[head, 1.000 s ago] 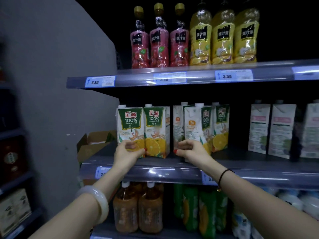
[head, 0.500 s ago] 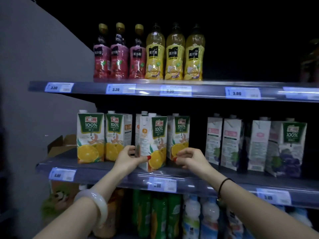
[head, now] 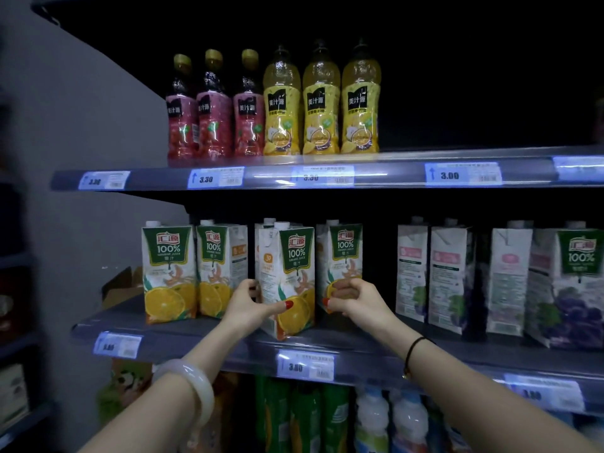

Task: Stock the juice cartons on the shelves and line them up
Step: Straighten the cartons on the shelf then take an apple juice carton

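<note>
Where the mid shelf (head: 359, 349) carries a row of orange cartons, the 3rd carton (head: 289, 273) is held low down by the L hand (head: 246, 305). The thumb is laid across its front face and the fingers are curled round its L side, so the grip is closed on that carton. It is stood upright at the shelf's front edge but is turned at an angle, w/ a side panel shown as well as the front, and is set fwd of the others. Another carton (head: 266, 225) is seen just behind it, mostly hidden.

The R hand (head: 356, 302) is held just beside the 3rd carton's lower R edge and in front of the 4th carton (head: 344, 253). Its fingers are curled, but whether anything is gripped cannot be told.

The 1st carton (head: 168, 273) and 2nd carton (head: 219, 266) are stood side by side to the L, fronts out, w/ a gap btwn the 2nd and 3rd. Four grape cartons (head: 449, 276) are lined up further R on the same shelf, three w/ side panels turned outward and the R-most w/ its front.

On the top shelf (head: 392, 178), three red bottles (head: 214, 125) and three yellow bottles (head: 322, 119) are ranged in a row. A pale bangle (head: 196, 387) is worn on the L wrist, a black band (head: 413, 349) on the R.
</note>
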